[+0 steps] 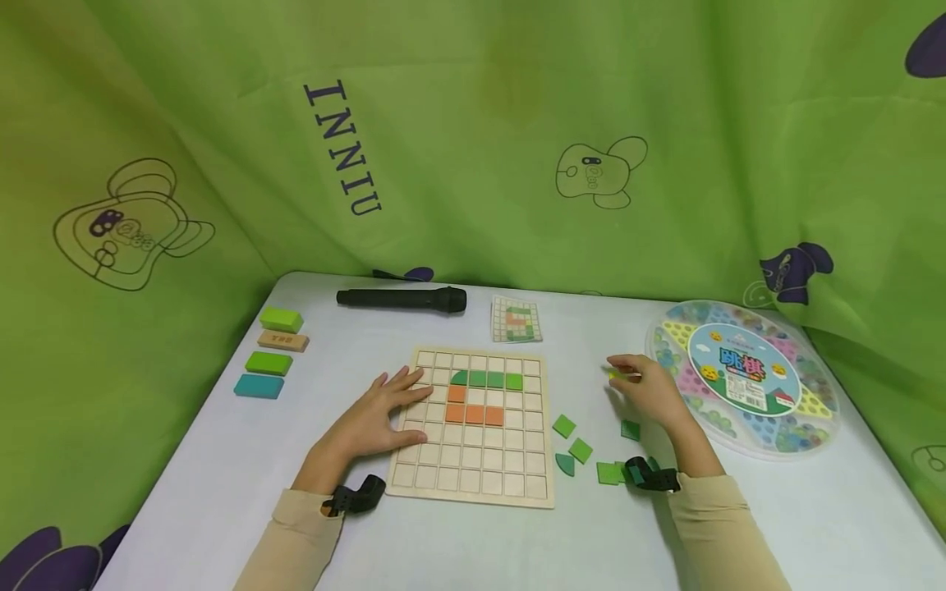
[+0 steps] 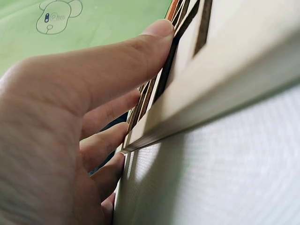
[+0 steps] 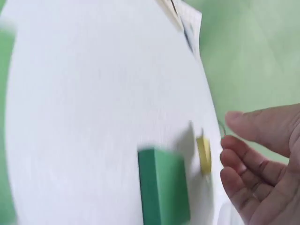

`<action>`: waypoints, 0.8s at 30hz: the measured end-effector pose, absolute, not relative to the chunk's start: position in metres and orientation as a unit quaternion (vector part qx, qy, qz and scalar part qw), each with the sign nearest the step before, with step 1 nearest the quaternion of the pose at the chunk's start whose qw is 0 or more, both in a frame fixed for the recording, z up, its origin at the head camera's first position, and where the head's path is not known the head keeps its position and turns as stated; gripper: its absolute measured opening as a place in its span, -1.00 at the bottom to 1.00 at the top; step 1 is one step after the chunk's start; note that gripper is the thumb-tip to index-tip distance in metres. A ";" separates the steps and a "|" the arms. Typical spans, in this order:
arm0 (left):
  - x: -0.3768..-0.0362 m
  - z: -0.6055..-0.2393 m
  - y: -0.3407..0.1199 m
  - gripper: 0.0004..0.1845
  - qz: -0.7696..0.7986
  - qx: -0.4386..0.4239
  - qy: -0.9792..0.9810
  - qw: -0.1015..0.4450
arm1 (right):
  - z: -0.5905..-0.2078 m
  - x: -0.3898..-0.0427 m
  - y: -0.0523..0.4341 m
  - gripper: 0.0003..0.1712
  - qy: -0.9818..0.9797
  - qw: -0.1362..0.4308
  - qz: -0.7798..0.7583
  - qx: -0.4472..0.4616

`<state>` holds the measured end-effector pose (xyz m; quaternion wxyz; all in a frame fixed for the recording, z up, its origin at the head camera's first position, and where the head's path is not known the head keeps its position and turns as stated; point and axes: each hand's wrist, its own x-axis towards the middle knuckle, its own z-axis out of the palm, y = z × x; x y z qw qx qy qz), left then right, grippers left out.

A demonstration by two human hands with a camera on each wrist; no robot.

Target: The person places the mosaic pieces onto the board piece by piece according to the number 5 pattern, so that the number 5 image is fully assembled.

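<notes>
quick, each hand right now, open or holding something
Left hand: open, resting at the wooden board.
Right hand: open, apparently holding nothing, close to a small yellow piece.

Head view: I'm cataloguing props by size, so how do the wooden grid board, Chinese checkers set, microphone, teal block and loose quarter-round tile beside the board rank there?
Largest to smallest:
1. Wooden grid board and Chinese checkers set: too alike to rank
2. Microphone
3. Teal block
4. Quarter-round tile
</notes>
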<state>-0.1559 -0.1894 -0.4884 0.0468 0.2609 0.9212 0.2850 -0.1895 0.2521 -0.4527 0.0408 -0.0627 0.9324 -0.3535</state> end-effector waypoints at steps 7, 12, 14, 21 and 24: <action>-0.157 -0.489 -0.190 -0.18 0.284 0.261 0.921 0.048 | -0.458 -0.191 0.260 -0.69 0.939 0.052 -0.335 -0.052; -0.157 -0.489 -0.190 -0.18 0.283 0.260 0.922 0.047 | -0.461 -0.192 0.260 -0.79 0.940 0.046 -0.334 -0.051; -0.157 -0.490 -0.190 -0.18 0.284 0.261 0.922 0.044 | -0.461 -0.192 0.259 -0.81 0.939 0.040 -0.337 -0.052; -0.156 -0.489 -0.190 -0.18 0.287 0.258 0.921 0.048 | -0.458 -0.180 0.246 -0.83 0.930 0.021 -0.359 -0.072; -0.156 -0.489 -0.190 -0.18 0.287 0.258 0.921 0.047 | -0.457 -0.171 0.230 -0.80 0.921 0.023 -0.379 -0.084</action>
